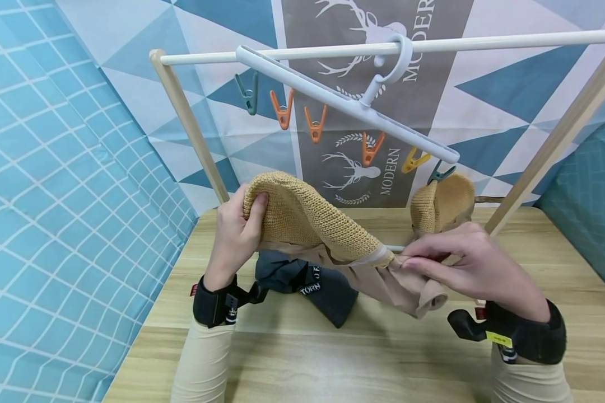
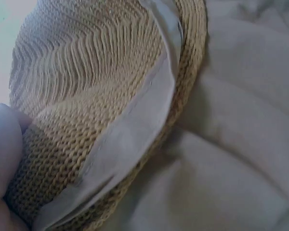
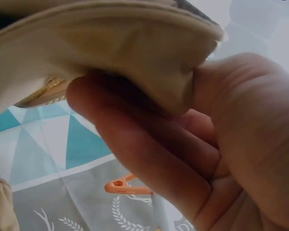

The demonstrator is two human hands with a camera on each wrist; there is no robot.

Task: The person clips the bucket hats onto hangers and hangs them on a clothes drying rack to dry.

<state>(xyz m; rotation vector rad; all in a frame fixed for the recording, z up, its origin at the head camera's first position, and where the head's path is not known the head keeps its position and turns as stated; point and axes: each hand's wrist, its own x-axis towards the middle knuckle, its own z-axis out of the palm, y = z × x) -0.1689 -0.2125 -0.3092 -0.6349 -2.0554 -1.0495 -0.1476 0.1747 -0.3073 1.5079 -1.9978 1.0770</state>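
Note:
Over the table hangs a sun hat (image 1: 322, 218) of tan knit with beige cloth along its lower side. My left hand (image 1: 239, 226) grips the knit at its left end, thumb on the near face. In the left wrist view a pale cloth band (image 2: 130, 120) is sewn inside the knit. With thumb and fingers, my right hand (image 1: 464, 263) pinches the beige cloth (image 1: 393, 285) at the other end; in the right wrist view this cloth (image 3: 135, 53) folds over the fingers. A similar knit-and-cloth piece (image 1: 433, 207) hangs behind, under a dark green clip (image 1: 441, 170).
A pale blue hanger (image 1: 348, 103) hooks over a white rail (image 1: 484, 42) on wooden posts (image 1: 189, 126). Below it hang orange clips (image 1: 315, 124), a yellow clip (image 1: 414, 161) and a green clip (image 1: 249, 94). Dark cloth (image 1: 327, 296) with white lettering lies on the wooden table (image 1: 302, 364).

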